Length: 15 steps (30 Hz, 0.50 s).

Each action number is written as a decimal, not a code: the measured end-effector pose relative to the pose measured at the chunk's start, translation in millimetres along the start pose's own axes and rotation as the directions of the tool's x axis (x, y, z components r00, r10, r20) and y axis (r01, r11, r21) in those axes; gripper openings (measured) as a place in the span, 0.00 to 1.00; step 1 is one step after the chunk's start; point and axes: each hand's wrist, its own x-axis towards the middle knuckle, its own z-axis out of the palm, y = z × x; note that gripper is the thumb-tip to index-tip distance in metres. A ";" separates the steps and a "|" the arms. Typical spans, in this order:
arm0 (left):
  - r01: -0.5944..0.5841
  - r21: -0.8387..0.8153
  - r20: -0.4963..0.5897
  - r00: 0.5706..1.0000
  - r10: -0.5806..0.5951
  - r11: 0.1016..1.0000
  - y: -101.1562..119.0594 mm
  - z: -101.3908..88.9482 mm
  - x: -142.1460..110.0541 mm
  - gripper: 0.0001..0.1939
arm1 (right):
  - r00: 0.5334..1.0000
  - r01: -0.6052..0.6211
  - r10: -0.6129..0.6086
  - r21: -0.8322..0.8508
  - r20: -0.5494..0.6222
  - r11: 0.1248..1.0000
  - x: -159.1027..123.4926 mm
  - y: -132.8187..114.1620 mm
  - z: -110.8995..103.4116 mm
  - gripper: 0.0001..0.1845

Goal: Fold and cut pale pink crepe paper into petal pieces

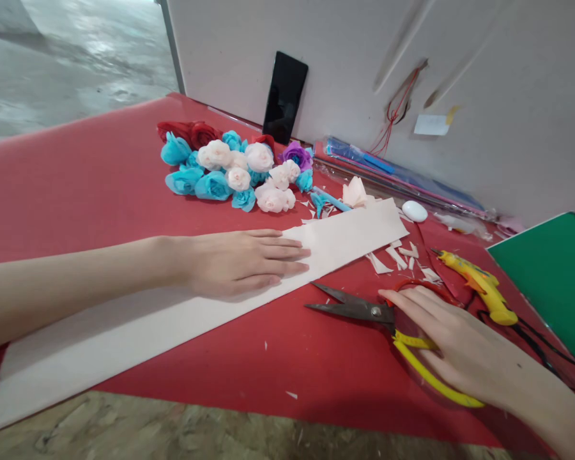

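My left hand [242, 260] lies flat, fingers stretched out, on a long pale pink paper strip [138, 332] that runs across the red sheet [76, 185]. My right hand [453, 348] rests over the yellow handles of a pair of scissors [364, 311], fingers extended and touching them. The scissors lie on the red sheet with their dark blades open, pointing left. A pile of paper roses [234, 172], blue, white, red and purple, sits beyond the strip.
A yellow glue gun [482, 287] with a black cord lies right of the scissors. A green sheet [553, 281] is at far right. A black phone [284, 97] leans on the white wall. Paper scraps [397, 255], a white oval object [414, 211] and wrapped paper rolls [388, 172] lie behind.
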 end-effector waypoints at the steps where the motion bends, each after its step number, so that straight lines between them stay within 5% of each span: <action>1: 0.000 0.000 0.000 1.000 0.000 1.000 -0.2 0.2 0.0 0.24 | 1.000 0.003 -0.003 -0.002 0.001 1.000 0.3 -0.2 -0.1 0.27; 15: 0.028 -0.005 0.031 0.999 -0.027 1.000 1.3 -1.5 2.2 0.24 | 0.996 0.092 -0.092 0.020 -0.014 0.996 28.3 -13.5 -5.2 0.25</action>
